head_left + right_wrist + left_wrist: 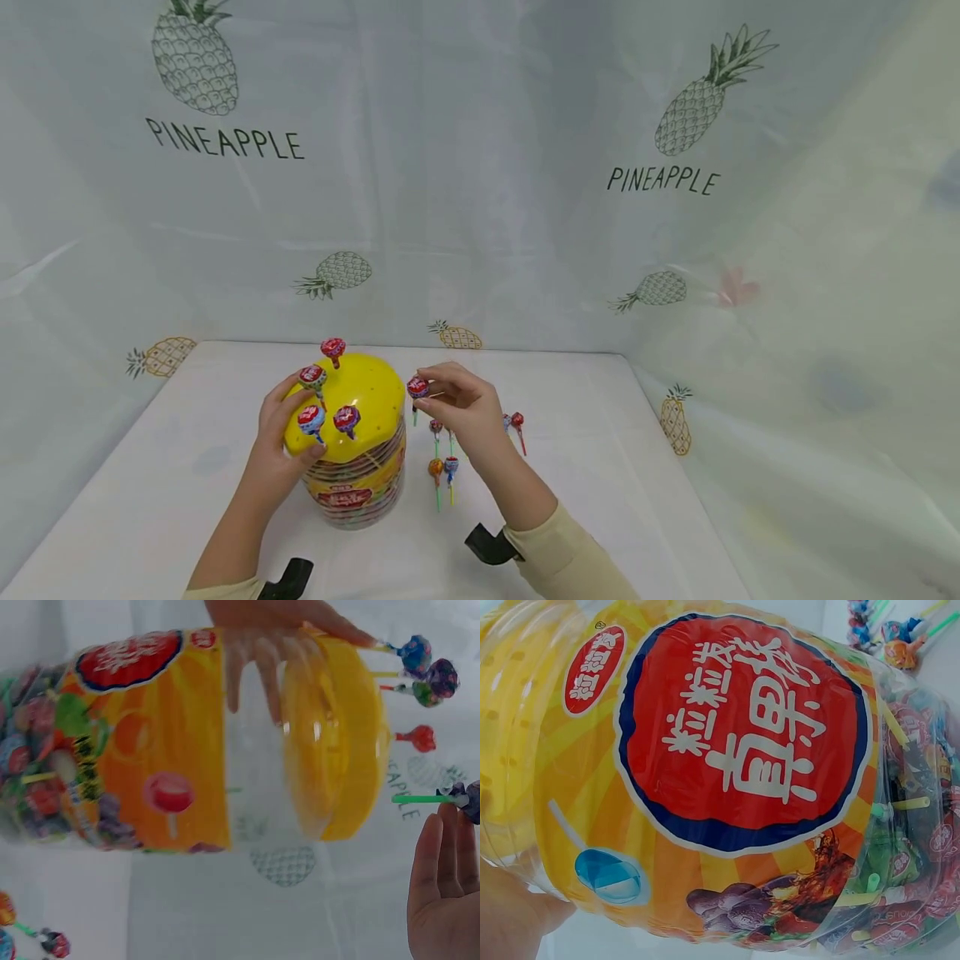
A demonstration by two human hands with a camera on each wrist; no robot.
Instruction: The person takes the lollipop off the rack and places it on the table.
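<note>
A clear plastic jar [352, 492] with a yellow lid [371, 383] stands upright on the table, lollipops packed inside it. Several wrapped lollipops [347, 419] poke up out of the lid by their sticks. My left hand [272, 450] grips the jar at its top from the left, thumb in front and fingers spread along the lid's side. To the right of the lid, my right hand [467, 410] pinches one dark-wrapped lollipop [417, 387] by its head. Its green stick points down toward the table, and in the right wrist view it is apart from the lid.
Several loose lollipops [436, 468] lie on the white table [585, 500] right of the jar, partly behind my right forearm. A pineapple-print sheet [480, 183] hangs behind the table and along its sides.
</note>
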